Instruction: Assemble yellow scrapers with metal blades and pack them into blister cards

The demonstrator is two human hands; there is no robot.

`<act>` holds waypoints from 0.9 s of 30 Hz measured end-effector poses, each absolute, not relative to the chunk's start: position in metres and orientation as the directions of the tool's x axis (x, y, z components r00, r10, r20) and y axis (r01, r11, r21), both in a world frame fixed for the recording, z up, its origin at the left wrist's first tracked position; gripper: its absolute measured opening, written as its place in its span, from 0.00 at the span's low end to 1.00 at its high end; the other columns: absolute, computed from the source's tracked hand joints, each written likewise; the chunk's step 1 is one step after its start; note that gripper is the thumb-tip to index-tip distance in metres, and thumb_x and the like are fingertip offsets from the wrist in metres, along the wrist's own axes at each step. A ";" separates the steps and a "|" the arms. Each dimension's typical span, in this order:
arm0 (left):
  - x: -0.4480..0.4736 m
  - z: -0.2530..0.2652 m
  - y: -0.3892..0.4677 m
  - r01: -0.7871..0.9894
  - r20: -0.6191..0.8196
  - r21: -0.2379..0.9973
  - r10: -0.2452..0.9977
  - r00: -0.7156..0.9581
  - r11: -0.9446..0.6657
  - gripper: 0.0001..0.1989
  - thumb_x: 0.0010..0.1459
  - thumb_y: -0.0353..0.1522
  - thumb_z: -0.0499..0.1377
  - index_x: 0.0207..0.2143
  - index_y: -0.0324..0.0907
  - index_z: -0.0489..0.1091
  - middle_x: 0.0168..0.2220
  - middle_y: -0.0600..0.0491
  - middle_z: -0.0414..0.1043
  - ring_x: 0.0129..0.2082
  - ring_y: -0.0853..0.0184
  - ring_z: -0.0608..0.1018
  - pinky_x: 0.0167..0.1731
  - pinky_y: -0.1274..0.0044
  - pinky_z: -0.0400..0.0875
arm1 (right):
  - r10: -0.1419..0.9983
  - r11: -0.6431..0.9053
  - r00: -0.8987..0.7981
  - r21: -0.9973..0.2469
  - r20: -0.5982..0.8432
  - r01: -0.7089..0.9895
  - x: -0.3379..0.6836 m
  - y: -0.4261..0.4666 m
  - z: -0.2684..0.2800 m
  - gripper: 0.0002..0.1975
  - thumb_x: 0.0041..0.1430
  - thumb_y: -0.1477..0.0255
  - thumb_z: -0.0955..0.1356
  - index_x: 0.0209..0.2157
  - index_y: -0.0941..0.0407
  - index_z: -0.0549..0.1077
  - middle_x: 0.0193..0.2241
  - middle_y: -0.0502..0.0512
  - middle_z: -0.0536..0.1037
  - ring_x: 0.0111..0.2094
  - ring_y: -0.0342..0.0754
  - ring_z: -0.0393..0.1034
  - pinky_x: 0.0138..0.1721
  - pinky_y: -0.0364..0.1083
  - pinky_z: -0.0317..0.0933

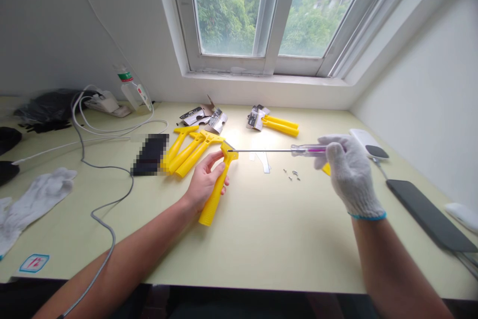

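Note:
My bare left hand (202, 178) is closed around the handle of a yellow scraper (211, 204), its head tilted up and away from me. My right hand (350, 174), in a white knit glove, grips the clear handle of a screwdriver (261, 150). The shaft lies level, and its tip meets the scraper's head. Whether a screw sits under the tip is too small to tell. Below the shaft lie thin flat plates (266, 163), with several small screws (295, 173) to their right. A yellow piece (326, 169) is partly hidden behind my right hand.
Left of my left hand lie several yellow scrapers (197, 154) and a blurred-out black phone (151, 156). Packaged scrapers (281, 125) and card sleeves (217, 120) are at the back. A grey cable (112, 203) crosses my left forearm. A dark power bank (425, 212) lies right; a glove (41, 199) left.

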State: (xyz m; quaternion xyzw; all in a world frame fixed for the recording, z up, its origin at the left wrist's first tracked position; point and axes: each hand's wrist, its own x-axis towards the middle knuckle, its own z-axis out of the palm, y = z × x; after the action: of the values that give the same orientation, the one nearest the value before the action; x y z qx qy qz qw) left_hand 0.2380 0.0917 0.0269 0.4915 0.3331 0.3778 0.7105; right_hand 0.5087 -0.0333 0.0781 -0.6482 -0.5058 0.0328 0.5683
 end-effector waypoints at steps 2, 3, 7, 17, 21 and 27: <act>0.238 0.027 0.092 -0.215 -0.100 0.949 0.865 0.492 0.232 0.21 0.55 0.36 0.64 0.52 0.46 0.68 0.64 0.45 0.59 0.21 0.76 0.75 0.14 0.81 0.68 | 0.741 0.203 0.417 -0.768 0.526 0.608 0.510 -0.032 0.077 0.16 0.64 0.63 0.67 0.51 0.52 0.70 0.37 0.55 0.77 0.30 0.45 0.73 0.31 0.46 0.71; 0.238 0.028 0.092 -0.219 -0.097 0.948 0.866 0.490 0.230 0.21 0.55 0.37 0.64 0.52 0.46 0.67 0.64 0.45 0.59 0.21 0.75 0.75 0.14 0.81 0.68 | 0.745 0.211 0.413 -0.772 0.524 0.599 0.510 -0.032 0.076 0.16 0.63 0.63 0.67 0.51 0.53 0.70 0.39 0.55 0.77 0.29 0.44 0.73 0.30 0.46 0.71; 0.238 0.030 0.091 -0.226 -0.071 0.953 0.871 0.486 0.204 0.21 0.56 0.37 0.64 0.51 0.47 0.68 0.65 0.45 0.58 0.21 0.76 0.75 0.13 0.81 0.68 | 0.662 0.125 0.573 -0.825 0.483 0.550 0.507 -0.029 0.076 0.13 0.67 0.60 0.63 0.40 0.55 0.72 0.29 0.53 0.75 0.17 0.38 0.63 0.15 0.40 0.58; 0.237 0.027 0.094 -0.201 -0.088 0.958 0.876 0.474 0.205 0.19 0.56 0.37 0.64 0.50 0.47 0.69 0.64 0.46 0.59 0.21 0.75 0.75 0.14 0.81 0.68 | 0.766 0.271 0.410 -0.827 0.495 0.493 0.502 -0.032 0.079 0.12 0.60 0.65 0.71 0.43 0.53 0.71 0.36 0.53 0.76 0.23 0.39 0.68 0.26 0.43 0.68; 0.237 0.026 0.094 -0.197 -0.084 0.960 0.872 0.482 0.201 0.19 0.56 0.37 0.64 0.50 0.47 0.69 0.64 0.46 0.59 0.21 0.75 0.76 0.14 0.80 0.69 | 0.716 0.086 0.541 -0.824 0.442 0.561 0.507 -0.032 0.075 0.13 0.66 0.59 0.64 0.42 0.54 0.71 0.20 0.47 0.68 0.19 0.40 0.64 0.19 0.40 0.61; 0.237 0.027 0.092 -0.192 -0.096 0.958 0.868 0.487 0.213 0.20 0.56 0.37 0.64 0.51 0.47 0.68 0.64 0.45 0.59 0.21 0.75 0.75 0.13 0.81 0.69 | 0.752 0.171 0.467 -0.821 0.466 0.545 0.510 -0.032 0.076 0.17 0.62 0.59 0.68 0.47 0.54 0.70 0.28 0.50 0.74 0.21 0.41 0.67 0.24 0.43 0.67</act>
State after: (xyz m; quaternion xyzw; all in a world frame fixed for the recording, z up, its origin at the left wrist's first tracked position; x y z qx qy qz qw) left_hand 0.2373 0.0922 0.0269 0.5009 0.3377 0.3776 0.7017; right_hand 0.5104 -0.0320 0.0764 -0.6376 -0.5084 0.0907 0.5716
